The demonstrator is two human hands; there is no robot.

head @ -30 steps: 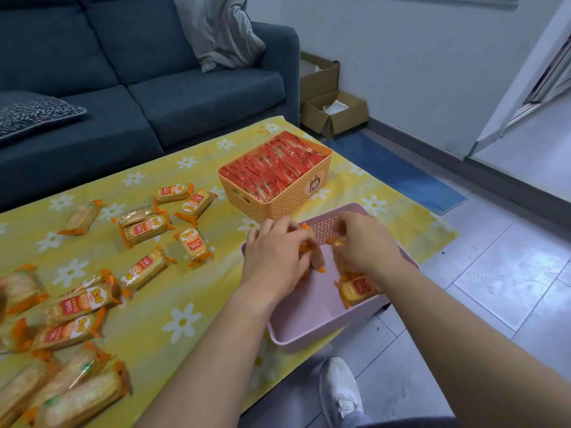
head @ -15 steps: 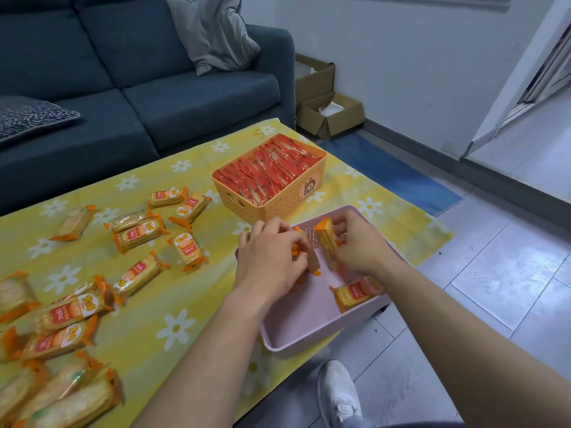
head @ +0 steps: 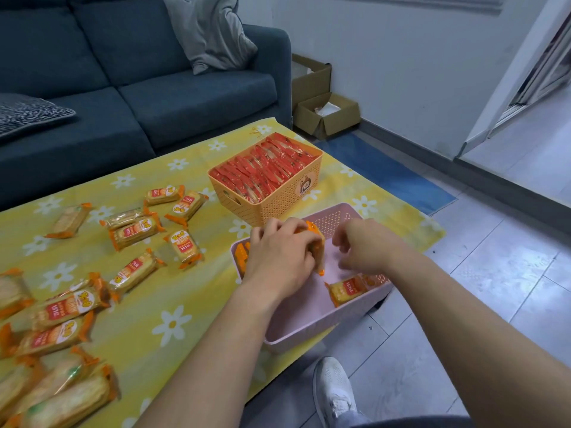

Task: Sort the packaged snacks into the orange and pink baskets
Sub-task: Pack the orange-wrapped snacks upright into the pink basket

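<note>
The pink basket sits at the table's near right corner, overhanging the edge. Inside it my left hand grips a cracker pack held upright against other upright packs at the basket's left wall. My right hand hovers just right of that pack with loosely curled fingers, holding nothing. One cracker pack lies flat at the basket's right side. The orange basket behind it is full of red packs. Several loose cracker packs lie on the yellow tablecloth to the left.
The yellow flowered cloth covers the table, whose near edge runs by my shoe. A blue sofa stands behind the table. Cardboard boxes sit on the floor by the wall.
My right hand brought an upright pack to the left hand's stack and let go of it. The left hand now holds it. The view shifted slightly.
</note>
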